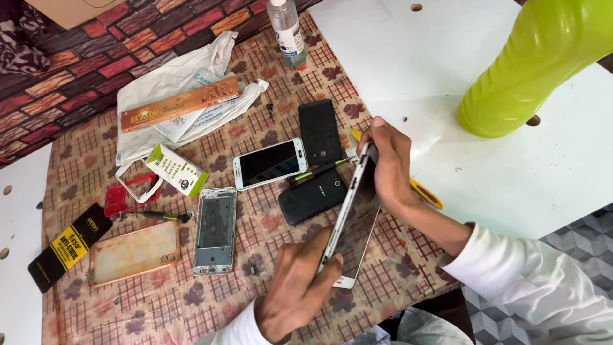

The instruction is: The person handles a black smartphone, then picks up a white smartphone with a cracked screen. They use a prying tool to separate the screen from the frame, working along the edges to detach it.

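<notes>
**Patterned Cloth, White Bench, Brick Wall**

A white bench [485, 70] with small round holes fills the upper right and shows again at the left edge; a brown leaf-and-check cloth [96, 306] covers its middle; behind, a wall [96, 38] of red and grey brick pattern; at lower right, a floor [587, 236] of grey cube-pattern tiles; the light is even and soft.

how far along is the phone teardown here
Done, it seems: a bare metal phone frame lies stripped on the patterned cloth. In hand: the left hand and right hand hold a white phone on edge, its screen panel apparently parting from the body. Left: the intact white phone and two black phones lie untouched.
</notes>
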